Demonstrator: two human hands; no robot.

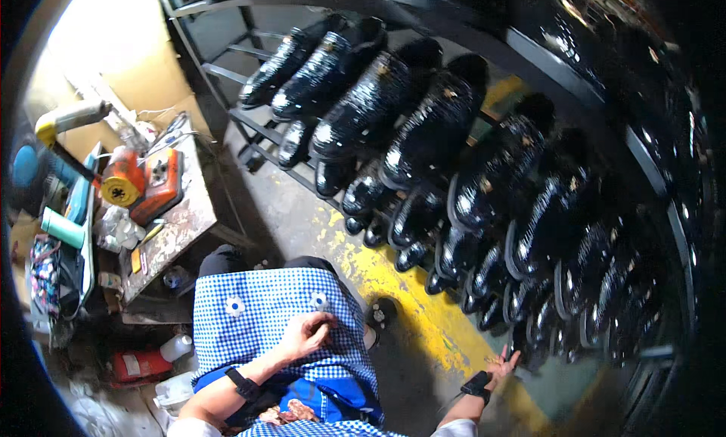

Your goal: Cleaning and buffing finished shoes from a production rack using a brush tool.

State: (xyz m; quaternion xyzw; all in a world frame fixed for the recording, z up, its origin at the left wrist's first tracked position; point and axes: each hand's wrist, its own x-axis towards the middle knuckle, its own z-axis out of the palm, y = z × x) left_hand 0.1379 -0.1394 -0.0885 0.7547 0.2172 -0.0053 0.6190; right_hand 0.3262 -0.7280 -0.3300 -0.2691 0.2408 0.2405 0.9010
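My left hand (305, 335) rests above the lap of the blue-and-white checked apron (257, 323), its fingers curled together. Whatever those fingers hold, if anything, is too small to make out. On the right, my right hand (500, 367) reaches out palm up with its fingers apart, close below the lower shoes of a rack. Glossy black shoes (431, 123) fill that rack in slanted tiers, toes toward me. A crumpled brownish cloth-like bundle (289, 412) lies in the apron near my waist. Each wrist wears a black band.
At the left stands a worn workbench (189, 210) with an orange machine (159, 183) and a yellow-handled tool (76, 118). A red container (140, 365) sits on the floor below. Black metal rack bars (257, 127) run along the far side, and yellow paint (408, 312) marks the floor.
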